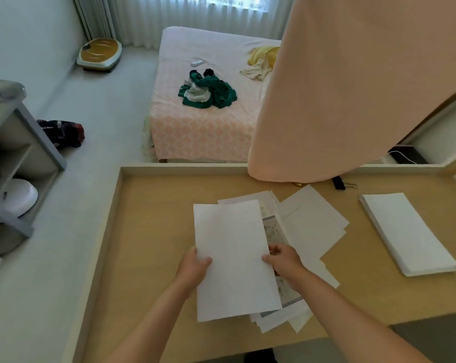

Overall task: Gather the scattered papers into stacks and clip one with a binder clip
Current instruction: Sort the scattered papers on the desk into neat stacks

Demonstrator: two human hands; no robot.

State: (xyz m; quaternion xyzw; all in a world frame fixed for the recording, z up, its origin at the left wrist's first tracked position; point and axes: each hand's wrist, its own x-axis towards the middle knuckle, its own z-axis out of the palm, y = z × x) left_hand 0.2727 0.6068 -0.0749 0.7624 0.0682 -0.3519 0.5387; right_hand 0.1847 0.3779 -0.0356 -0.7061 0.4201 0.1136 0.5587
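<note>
Bedroom desk (153, 231), wooden with a raised rim, fills the lower centre of the frame. Left hand (193, 268) and right hand (284, 260) each pinch a side edge of the held white paper (234, 258), thumbs on top, above the loose papers (313, 224) at centre; sheet count not discernible. One squared stack (407, 231) lies at right, well apart. Binder clip (339, 182) sits at the far edge, untouched. Assessment: one stack done, gathering partway, several sheets lie fanned out, clipping not yet begun.
</note>
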